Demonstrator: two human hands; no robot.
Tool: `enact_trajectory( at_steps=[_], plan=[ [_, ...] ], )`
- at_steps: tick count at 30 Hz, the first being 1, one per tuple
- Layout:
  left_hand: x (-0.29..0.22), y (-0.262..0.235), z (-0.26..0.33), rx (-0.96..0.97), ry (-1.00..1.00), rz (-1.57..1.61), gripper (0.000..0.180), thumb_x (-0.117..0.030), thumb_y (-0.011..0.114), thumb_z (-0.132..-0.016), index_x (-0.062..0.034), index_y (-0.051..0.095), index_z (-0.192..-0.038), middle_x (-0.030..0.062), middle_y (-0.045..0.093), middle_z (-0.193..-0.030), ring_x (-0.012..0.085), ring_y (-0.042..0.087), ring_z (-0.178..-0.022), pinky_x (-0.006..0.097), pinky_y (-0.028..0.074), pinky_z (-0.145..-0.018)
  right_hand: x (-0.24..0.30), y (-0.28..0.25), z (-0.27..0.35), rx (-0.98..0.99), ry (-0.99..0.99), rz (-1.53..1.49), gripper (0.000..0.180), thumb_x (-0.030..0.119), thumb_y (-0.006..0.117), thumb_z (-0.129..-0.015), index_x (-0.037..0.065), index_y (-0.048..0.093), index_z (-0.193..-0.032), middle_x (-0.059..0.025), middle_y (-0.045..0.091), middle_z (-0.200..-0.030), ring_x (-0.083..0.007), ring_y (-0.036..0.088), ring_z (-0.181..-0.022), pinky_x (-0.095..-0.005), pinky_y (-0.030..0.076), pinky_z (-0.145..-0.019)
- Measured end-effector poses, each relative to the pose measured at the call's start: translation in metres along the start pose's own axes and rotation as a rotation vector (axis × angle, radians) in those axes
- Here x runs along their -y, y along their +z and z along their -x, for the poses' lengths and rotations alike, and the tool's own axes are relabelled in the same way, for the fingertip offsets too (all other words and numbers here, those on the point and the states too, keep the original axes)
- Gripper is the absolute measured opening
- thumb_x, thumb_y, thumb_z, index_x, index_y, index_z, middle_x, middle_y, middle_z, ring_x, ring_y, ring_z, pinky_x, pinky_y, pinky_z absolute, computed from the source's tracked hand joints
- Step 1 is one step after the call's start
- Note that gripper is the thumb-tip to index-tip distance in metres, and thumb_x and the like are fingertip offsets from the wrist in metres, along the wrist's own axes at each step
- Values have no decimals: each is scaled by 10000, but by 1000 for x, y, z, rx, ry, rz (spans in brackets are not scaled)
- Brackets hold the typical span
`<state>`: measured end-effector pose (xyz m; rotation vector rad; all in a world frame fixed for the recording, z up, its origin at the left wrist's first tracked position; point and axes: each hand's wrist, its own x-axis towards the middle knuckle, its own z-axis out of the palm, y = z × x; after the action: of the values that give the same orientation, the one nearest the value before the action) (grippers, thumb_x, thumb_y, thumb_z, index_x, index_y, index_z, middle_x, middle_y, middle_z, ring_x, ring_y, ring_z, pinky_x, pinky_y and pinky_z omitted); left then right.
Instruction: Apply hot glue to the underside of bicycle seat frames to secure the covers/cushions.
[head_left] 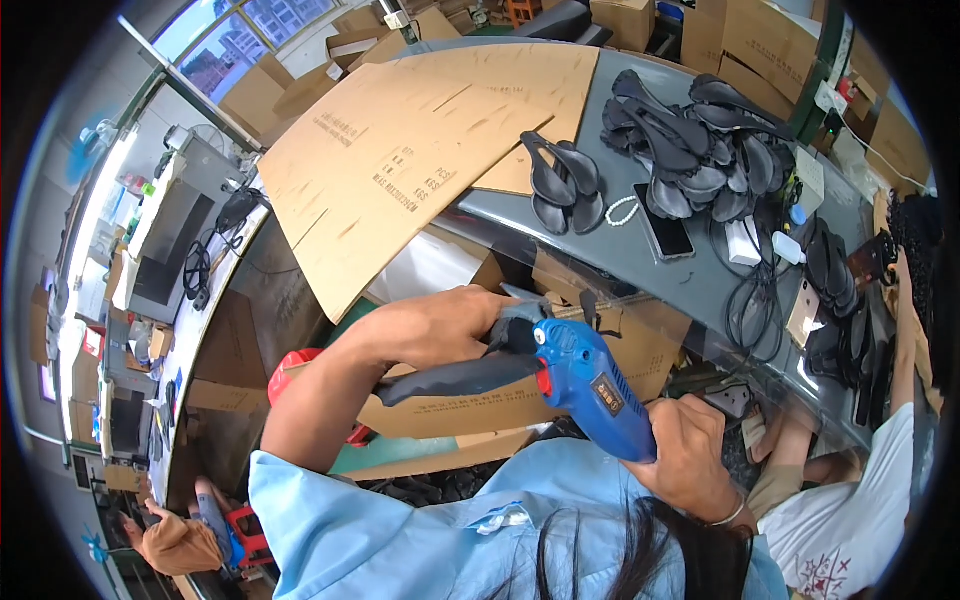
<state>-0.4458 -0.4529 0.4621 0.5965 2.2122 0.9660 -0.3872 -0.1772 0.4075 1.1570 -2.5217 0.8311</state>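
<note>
My right hand point(690, 455) is closed around the lower end of a blue handheld power tool point(605, 400). A red part shows at the tool's front, close to a black piece shaped like a bicycle saddle point(460, 378). My left hand point(445, 325) grips this piece from above, its fingers partly hidden behind the wide end. The narrow end points left, below my left wrist. Whether the tool touches the piece, I cannot tell. Beneath both hands is an opened cardboard box point(480, 410).
A large cardboard sheet point(400, 150) covers part of the grey table point(620, 260). Several similar black pieces point(700, 140) are heaped at the far right, near a phone point(663, 222) and black cables point(755, 310). A person in white point(850, 510) is at my right; another sits point(185, 535) lower left.
</note>
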Motion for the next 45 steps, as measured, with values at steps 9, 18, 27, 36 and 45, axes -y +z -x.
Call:
enact_trajectory(
  at_steps=[9,18,27,36,45],
  plan=[
    [-36,47,-28,303,-119,403,523,-338,619,-768,-22,476,-1159,89,572,-954,205,545,-865,300,408,-778,-9,-3,-18,13,546,-726,611,178,785,-629,-20,465,-1110,-46,567,-890,-117,545,-854,-267,435,-786],
    [20,150,-56,-354,477,1032,757,-291,667,-777,-32,251,-1353,127,435,-1268,240,469,-1134,365,425,-926,-33,-1,-23,-371,785,-1017,418,98,748,-654,22,502,-984,-32,523,-884,-93,503,-790,-245,422,-721],
    [2,89,-47,-1095,142,1170,236,-93,512,-778,45,523,-968,133,607,-865,208,608,-743,329,488,-529,-26,35,3,-106,425,-167,450,300,779,-630,35,451,-785,-143,549,-606,-330,567,-529,-412,430,-489],
    [2,68,-16,-1224,71,902,166,-106,575,-749,16,566,-861,30,568,-766,105,505,-708,245,411,-653,-21,40,29,68,320,5,423,252,792,-574,66,470,-774,-95,549,-639,-284,556,-611,-381,389,-617],
    [0,64,-7,-1034,70,489,159,-127,569,-772,28,546,-798,37,513,-619,100,453,-594,255,384,-550,-18,35,28,93,270,-31,419,203,783,-531,64,486,-792,-88,552,-663,-276,552,-622,-369,388,-642]
  ],
)
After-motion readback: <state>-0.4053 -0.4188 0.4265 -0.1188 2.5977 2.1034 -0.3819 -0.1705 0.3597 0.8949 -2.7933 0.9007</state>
